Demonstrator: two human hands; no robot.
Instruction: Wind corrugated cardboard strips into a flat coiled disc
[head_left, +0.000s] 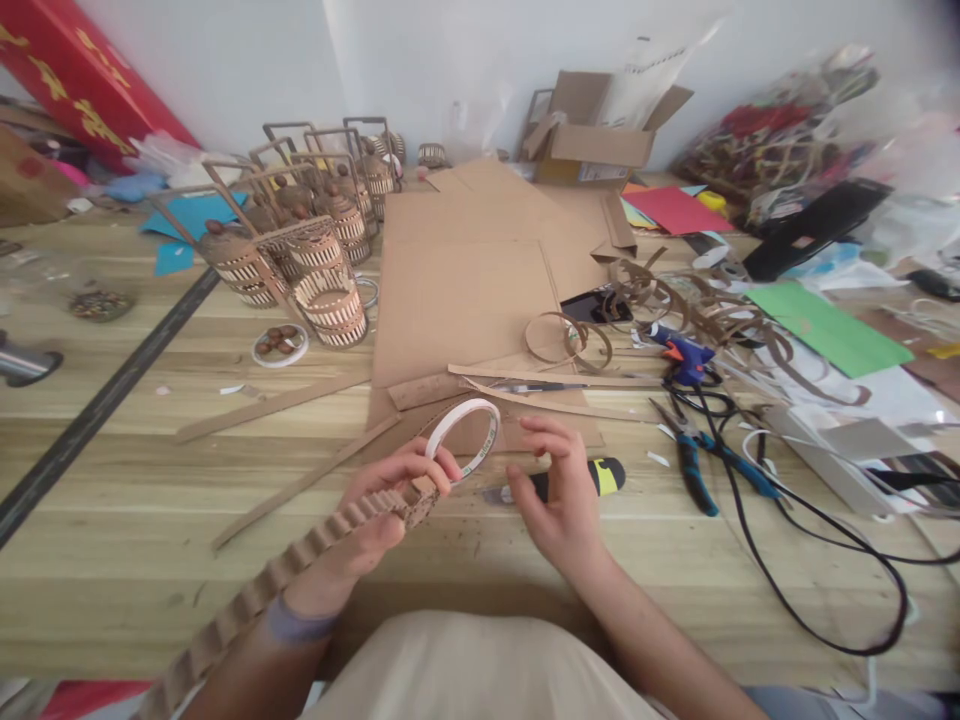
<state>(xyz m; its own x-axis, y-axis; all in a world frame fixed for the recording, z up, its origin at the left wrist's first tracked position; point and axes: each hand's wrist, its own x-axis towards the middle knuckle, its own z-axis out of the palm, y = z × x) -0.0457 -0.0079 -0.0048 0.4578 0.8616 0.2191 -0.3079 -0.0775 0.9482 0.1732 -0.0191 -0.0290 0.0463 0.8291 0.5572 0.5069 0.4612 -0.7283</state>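
Note:
My left hand [386,490] is closed on a roll of double-sided tape [471,410], white and ring-shaped, tilted up between the fingers. The same hand grips the coiled end of a corrugated cardboard strip [285,560], which trails down over my left forearm. To the right of the tape, my right hand [561,490] is held up with fingers apart and nothing visible in them. Behind it a utility knife [609,477] with a black and yellow-green handle lies on the table, partly hidden by the hand.
Cardboard sheets [465,290] lie ahead, with thin strips [285,405] around them. Several small lantern-like baskets [330,290] stand at left near a dish of brown beads [279,345]. Rightward are a glue gun [682,355], pliers [694,465] and a looping black cable [810,640].

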